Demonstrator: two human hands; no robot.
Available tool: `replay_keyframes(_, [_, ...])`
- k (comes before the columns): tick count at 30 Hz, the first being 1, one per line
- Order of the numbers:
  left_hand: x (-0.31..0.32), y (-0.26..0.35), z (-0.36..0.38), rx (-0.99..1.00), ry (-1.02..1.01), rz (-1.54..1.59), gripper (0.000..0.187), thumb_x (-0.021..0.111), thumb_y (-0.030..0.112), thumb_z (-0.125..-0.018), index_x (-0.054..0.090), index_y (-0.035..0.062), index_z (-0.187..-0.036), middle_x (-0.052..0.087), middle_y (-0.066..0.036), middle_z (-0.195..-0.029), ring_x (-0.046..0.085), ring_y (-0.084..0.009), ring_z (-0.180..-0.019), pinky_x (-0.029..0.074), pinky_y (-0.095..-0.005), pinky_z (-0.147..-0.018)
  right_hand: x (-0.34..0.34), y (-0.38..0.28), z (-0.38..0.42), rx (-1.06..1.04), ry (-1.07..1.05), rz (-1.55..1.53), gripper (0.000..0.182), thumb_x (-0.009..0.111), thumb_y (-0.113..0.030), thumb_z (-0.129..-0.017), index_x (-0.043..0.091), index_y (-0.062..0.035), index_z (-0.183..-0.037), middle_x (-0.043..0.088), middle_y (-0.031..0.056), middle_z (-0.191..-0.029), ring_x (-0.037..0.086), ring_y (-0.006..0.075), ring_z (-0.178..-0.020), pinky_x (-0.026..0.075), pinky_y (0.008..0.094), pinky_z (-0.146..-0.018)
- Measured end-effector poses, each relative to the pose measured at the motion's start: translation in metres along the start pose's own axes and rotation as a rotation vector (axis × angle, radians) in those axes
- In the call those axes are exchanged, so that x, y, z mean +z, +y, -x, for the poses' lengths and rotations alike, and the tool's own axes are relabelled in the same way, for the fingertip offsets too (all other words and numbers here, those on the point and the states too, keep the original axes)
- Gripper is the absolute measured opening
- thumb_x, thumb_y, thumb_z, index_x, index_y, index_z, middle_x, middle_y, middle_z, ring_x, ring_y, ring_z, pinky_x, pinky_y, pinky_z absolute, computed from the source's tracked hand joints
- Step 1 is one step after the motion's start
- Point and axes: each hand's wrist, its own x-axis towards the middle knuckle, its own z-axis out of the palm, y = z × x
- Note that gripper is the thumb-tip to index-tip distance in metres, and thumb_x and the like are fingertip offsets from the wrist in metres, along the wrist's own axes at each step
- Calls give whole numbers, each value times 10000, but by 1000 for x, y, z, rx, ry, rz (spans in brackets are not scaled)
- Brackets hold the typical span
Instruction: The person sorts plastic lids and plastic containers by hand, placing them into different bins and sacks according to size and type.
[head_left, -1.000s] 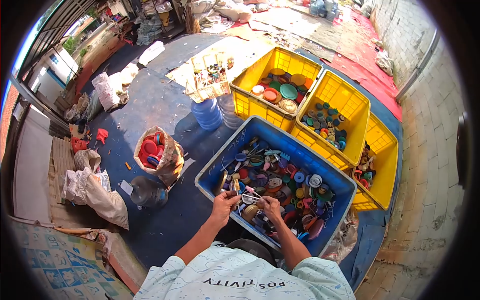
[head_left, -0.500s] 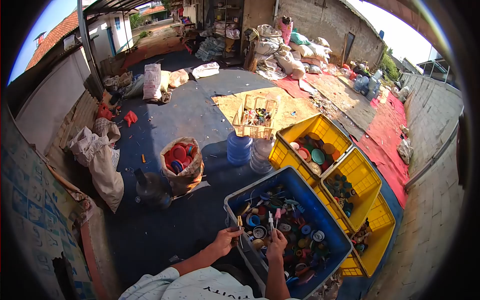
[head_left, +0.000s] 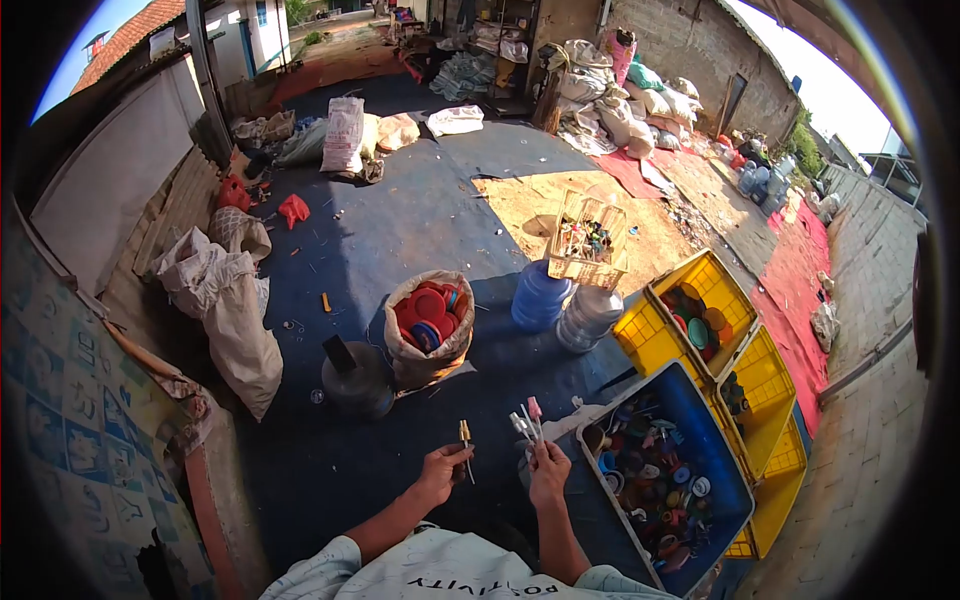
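Note:
My left hand (head_left: 442,475) pinches a gold-topped spray pump (head_left: 464,431) with a thin tube hanging down. Several more pumps are bunched in my right hand (head_left: 548,473): white pumps (head_left: 519,423) and one with a pink head (head_left: 535,408), their stems between my fingers. Both hands are raised in front of my body, apart from each other. Just right of my right hand stands a blue crate (head_left: 728,470), holding a jumble of mixed plastic caps (head_left: 655,465).
Yellow crates (head_left: 718,285) with sorted caps adjoin the blue crate. Ahead stand a sack of red lids (head_left: 430,312), a dark jug (head_left: 357,380) and large water bottles (head_left: 541,297) under a cream basket (head_left: 588,240). Sacks (head_left: 232,320) lie at left.
My view has turned left, so the crates appear farther right. My hands are now left of the blue crate instead of over its edge, with the pumps still in them.

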Motion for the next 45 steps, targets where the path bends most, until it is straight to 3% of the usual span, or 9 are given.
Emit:
replay_keyframes(6, [-53,71,-28,73,104,76,116,731,132,-823,644,100,-893,597,52,-724,496,-43,-583,394,-219,-523,79,10,-20,102,-120,95,214,593,-171,-935,641,28,-998,603,27,-765,443,41,-578,352,189,-517])
replay_keyframes(12, [-22,95,-85,56,127,138,119,737,128,-816,650,100,-893,599,52,-727,499,-44,-585,395,-215,-513,98,6,-96,47,-115,153,199,589,-156,-935,633,26,-1003,605,39,-763,457,49,-568,364,189,-512])
replay_keyframes(19, [43,123,-185,60,160,71,131,730,139,-822,671,94,-930,619,47,-761,509,-46,-613,409,-225,-532,103,-17,-225,22,-103,198,225,602,-180,-928,648,32,-991,633,30,-740,448,26,-565,344,184,-501])
replay_keyframes(24, [133,156,-265,11,30,-25,141,708,123,-836,678,108,-973,624,55,-774,521,-48,-621,419,-228,-532,85,-69,-316,-97,-29,210,215,605,-181,-925,660,18,-985,628,7,-725,431,17,-560,322,185,-483])
replay_keyframes(28, [191,176,-324,-32,-102,-147,133,702,137,-843,678,127,-973,628,64,-780,529,-38,-621,428,-219,-531,57,-98,-370,-167,159,232,207,606,-181,-926,674,7,-983,625,-11,-717,412,4,-571,297,183,-483])
replay_keyframes(33, [247,194,-394,-85,-147,-257,122,701,134,-842,676,132,-961,624,74,-770,531,-37,-612,425,-212,-527,38,-106,-421,-133,338,79,209,642,-171,-904,682,16,-990,612,1,-704,426,14,-547,311,176,-471])
replay_keyframes(41, [316,217,-540,-266,-210,-296,121,720,149,-829,666,133,-936,620,71,-757,525,-41,-596,417,-217,-525,51,-100,-536,2,461,141,204,634,-179,-912,678,5,-989,618,11,-707,443,20,-535,331,181,-464])
replay_keyframes(45, [363,256,-589,-278,-242,-361,109,730,185,-827,635,157,-872,591,90,-712,500,-33,-564,407,-218,-518,75,-142,-597,-33,462,63,205,622,-171,-919,675,9,-1000,620,12,-720,433,13,-535,318,171,-463])
